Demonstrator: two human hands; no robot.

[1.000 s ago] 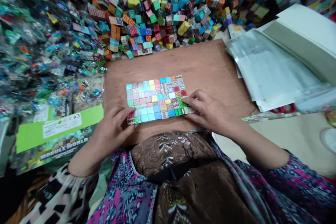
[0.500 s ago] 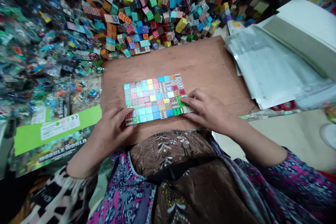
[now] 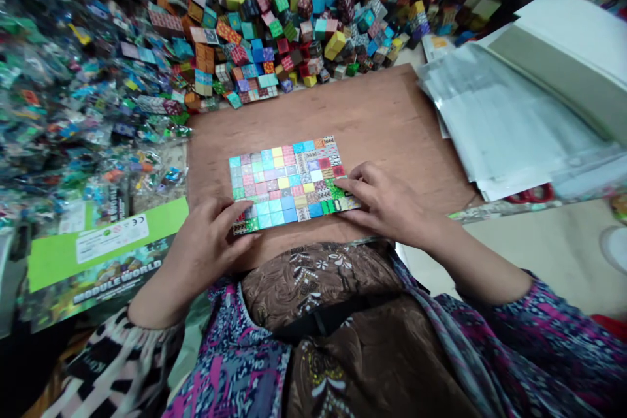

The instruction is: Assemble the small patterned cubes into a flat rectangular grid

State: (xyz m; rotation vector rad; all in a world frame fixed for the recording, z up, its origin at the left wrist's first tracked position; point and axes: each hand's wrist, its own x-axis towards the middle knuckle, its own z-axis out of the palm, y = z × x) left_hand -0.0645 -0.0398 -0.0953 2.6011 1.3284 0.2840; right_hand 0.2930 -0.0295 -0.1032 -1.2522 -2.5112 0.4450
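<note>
A flat rectangle of small printed cube blocks [image 3: 287,189], packed in rows, lies on the brown wooden board close to my body. Its colours run from pale blue and pink to green, red and yellow. At the near left corner, my left hand [image 3: 210,235] grips the blocks, index finger over the top and thumb along the front edge. My right hand [image 3: 386,202] has its fingertips on the right end, over green blocks, with the thumb at the near edge. The fingers cover a few blocks at both ends.
Behind the wooden board [image 3: 392,117] is a heap of loose cube blocks [image 3: 304,13]. Plastic-bagged small pieces [image 3: 73,78] pile up at the left, above a green printed box [image 3: 108,241]. Clear plastic sheets [image 3: 509,111] and red-handled scissors [image 3: 533,194] lie at the right.
My left index finger and thumb have slid slightly rightward over the corner of the block rectangle. My right hand keeps its place on the other end. The view has shifted slightly.
</note>
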